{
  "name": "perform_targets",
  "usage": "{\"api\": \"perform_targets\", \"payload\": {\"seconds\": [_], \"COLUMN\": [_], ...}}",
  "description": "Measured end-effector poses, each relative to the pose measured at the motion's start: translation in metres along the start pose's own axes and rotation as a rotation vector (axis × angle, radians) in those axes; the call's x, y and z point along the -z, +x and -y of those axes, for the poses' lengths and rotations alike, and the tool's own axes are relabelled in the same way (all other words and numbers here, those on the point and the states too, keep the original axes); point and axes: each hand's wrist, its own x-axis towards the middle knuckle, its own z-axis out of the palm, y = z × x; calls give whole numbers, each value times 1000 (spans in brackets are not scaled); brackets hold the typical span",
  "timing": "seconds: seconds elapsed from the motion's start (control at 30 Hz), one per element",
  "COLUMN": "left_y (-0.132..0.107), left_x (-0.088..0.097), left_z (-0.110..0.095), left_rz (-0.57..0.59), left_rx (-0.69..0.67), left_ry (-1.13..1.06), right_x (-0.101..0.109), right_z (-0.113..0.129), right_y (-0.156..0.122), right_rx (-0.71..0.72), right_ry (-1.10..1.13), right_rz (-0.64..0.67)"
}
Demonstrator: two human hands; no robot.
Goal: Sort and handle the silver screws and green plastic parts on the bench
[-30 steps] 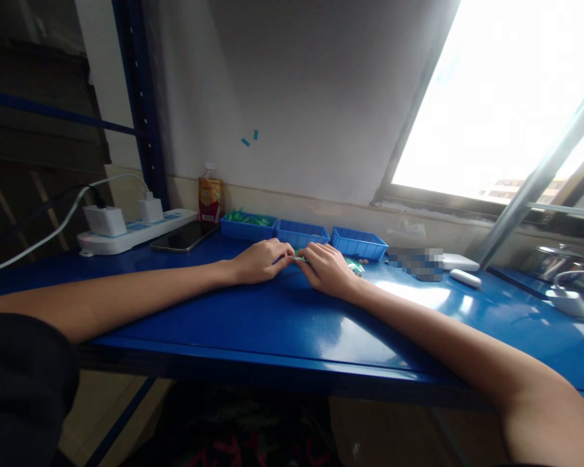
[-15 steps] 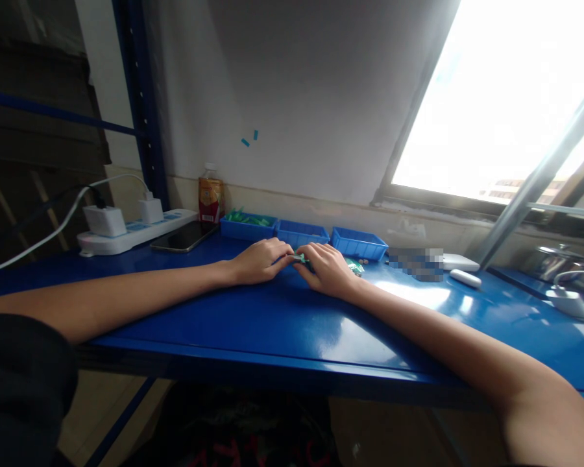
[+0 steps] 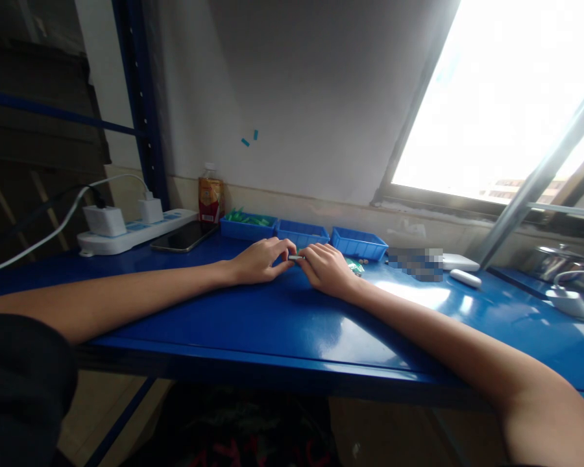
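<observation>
The small pale part [image 3: 296,257] lay lengthwise between both hands, left hand [image 3: 260,261] and right hand [image 3: 327,268] each pinching one end, equally near.

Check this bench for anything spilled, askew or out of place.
Little stands out. A few small green pieces lie loose on the blue table beside the right hand, outside the three blue trays. Two bits of blue tape stick crookedly on the wall. Both hands pinch one small part.
</observation>
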Motion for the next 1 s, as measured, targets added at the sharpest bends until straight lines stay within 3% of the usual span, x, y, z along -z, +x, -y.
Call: {"api": "perform_targets", "payload": {"seconds": [0.6, 0.8, 1.0], "left_y": [3, 0, 1], "left_x": [0, -1, 1], "left_z": [1, 1, -2], "left_rz": [58, -3, 20], "left_rx": [-48, 10, -4], "left_ry": [44, -22, 0], "right_x": [2, 0, 2], "right_z": [1, 0, 1], "right_y": [-1, -1, 0], "right_rx": [23, 2, -16], "right_ry": [23, 12, 9], "right_rz": [0, -8, 1]}}
